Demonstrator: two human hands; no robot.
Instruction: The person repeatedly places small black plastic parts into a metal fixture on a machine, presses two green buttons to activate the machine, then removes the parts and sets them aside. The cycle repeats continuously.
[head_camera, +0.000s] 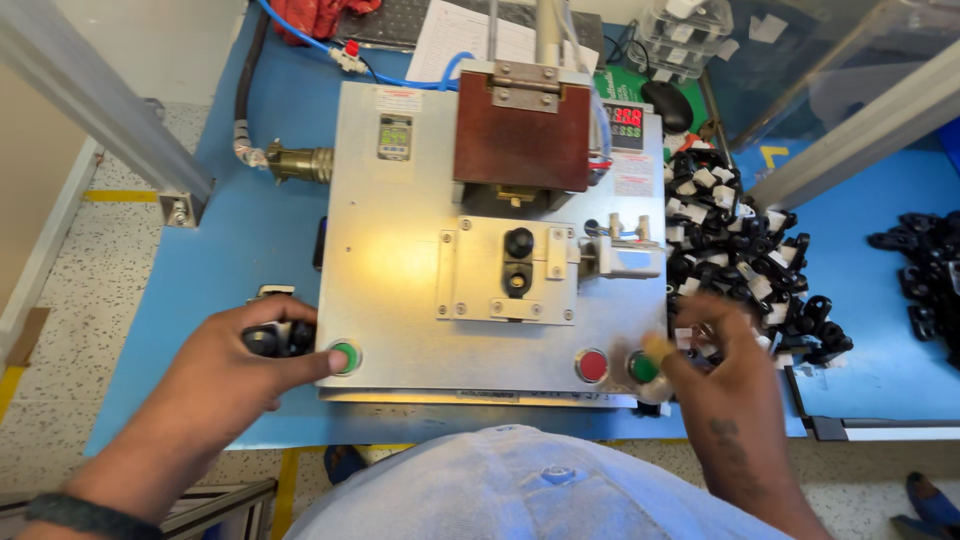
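nearby, black parts (745, 255) beside press (500, 230)

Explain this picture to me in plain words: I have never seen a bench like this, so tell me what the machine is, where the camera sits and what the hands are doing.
The camera sits on the person's head, looking down at a blue table. On it stands a grey metal press-like machine with a brown block above a small fixture holding a black part. The left hand holds black parts, thumb on the left green button. The right hand touches the right green button, beside a red button. A pile of black and white parts lies to the right.
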